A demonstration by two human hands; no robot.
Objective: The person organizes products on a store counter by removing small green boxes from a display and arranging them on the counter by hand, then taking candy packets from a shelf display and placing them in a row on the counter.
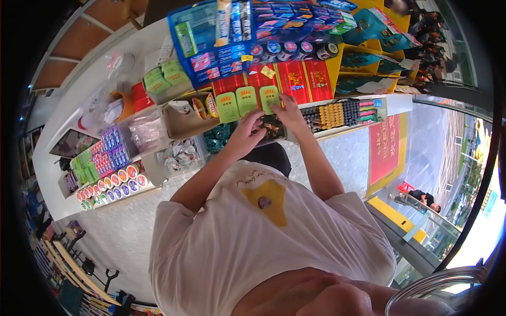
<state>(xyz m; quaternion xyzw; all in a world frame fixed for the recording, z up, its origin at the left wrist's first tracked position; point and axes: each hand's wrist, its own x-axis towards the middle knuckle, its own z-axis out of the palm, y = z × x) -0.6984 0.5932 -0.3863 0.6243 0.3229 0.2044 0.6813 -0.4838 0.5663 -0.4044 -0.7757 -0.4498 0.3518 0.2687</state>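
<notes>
Three flat light-green packs, a left one (226,108), a middle one (246,101) and a right one (269,96), stand side by side along the counter display. My right hand (288,110) has its fingers closed on the edge of the right green pack. Just below the middle pack, my left hand (249,129) is curled with its fingertips together; what they hold, if anything, cannot be made out. Dark wrapped items (272,128) lie in a clear bin between and below my hands. Behind the packs are red boxes (292,81).
A blue hanging pouch (211,45) of gum packs rises behind the display. Left of my hands are a cardboard tray (182,122) and stacked round tubs (118,181). Rows of lighters (332,114) stand to the right. More green packs (165,75) sit farther back.
</notes>
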